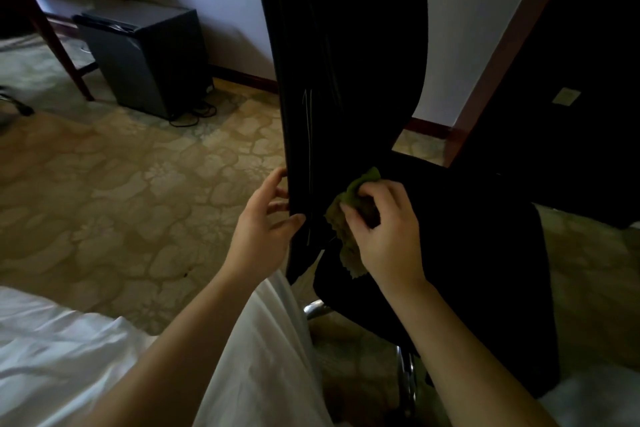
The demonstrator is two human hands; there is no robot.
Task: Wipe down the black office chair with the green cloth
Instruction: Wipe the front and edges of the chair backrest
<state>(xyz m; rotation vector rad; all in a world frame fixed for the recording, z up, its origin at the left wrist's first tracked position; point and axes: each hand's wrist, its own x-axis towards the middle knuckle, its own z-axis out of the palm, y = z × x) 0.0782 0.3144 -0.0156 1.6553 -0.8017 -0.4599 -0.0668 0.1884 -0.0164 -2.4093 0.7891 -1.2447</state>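
Observation:
The black office chair (346, 62) stands in front of me, its tall backrest rising through the middle of the view and its seat stretching to the right. My left hand (266, 222) grips the left edge of the backrest near its bottom. My right hand (384, 229) holds the crumpled green cloth (346, 222) pressed against the lower backrest where it meets the seat. Part of the cloth is hidden under my fingers. The chair's chrome base shows below the seat.
A small dark mini fridge (145, 55) stands by the back wall, cables on the floor beside it. A wooden desk leg (59, 45) is at the far left. White bedding (69, 350) fills the lower left. Dark wooden furniture (571, 80) looms right. Patterned carpet covers the floor.

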